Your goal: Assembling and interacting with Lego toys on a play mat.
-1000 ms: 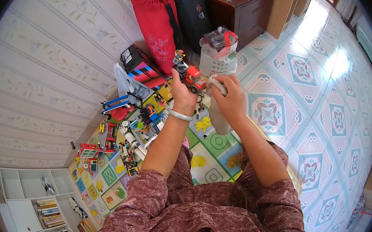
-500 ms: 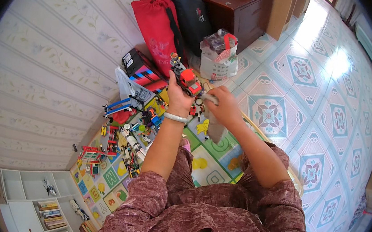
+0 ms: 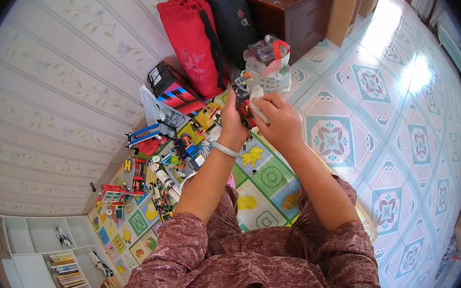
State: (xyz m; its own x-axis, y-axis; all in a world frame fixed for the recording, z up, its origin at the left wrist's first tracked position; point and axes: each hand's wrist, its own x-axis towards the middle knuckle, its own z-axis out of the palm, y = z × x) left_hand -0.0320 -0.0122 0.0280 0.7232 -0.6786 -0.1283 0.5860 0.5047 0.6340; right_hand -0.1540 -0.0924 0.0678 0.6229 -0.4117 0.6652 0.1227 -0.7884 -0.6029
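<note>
My left hand (image 3: pixel 233 126), with a pale bangle at its wrist, is closed round a toy brick vehicle (image 3: pixel 240 92) and holds it above the mat. The vehicle is dark grey and red, with a small figure (image 3: pixel 243 78) at its far end. Much of it is hidden behind my fingers and a cloth. My right hand (image 3: pixel 283 122) grips this whitish cloth (image 3: pixel 256 97) and presses it against the vehicle's right side. Below and left of my hands lie several loose toy bricks and built pieces, among them a blue and white one (image 3: pixel 145 133).
A patterned play mat (image 3: pixel 271 177) covers the floor under me. Beyond my hands stand a white bag with red handles (image 3: pixel 281 82), a red drawstring bag (image 3: pixel 193 46), a dark bag (image 3: pixel 221 10) and a brown cabinet (image 3: pixel 287 10). At lower left is a white shelf (image 3: pixel 36 261).
Both hands have come closer together, and the left has moved right with the vehicle. The cloth, which hung down from my right hand, is now bunched up against the vehicle.
</note>
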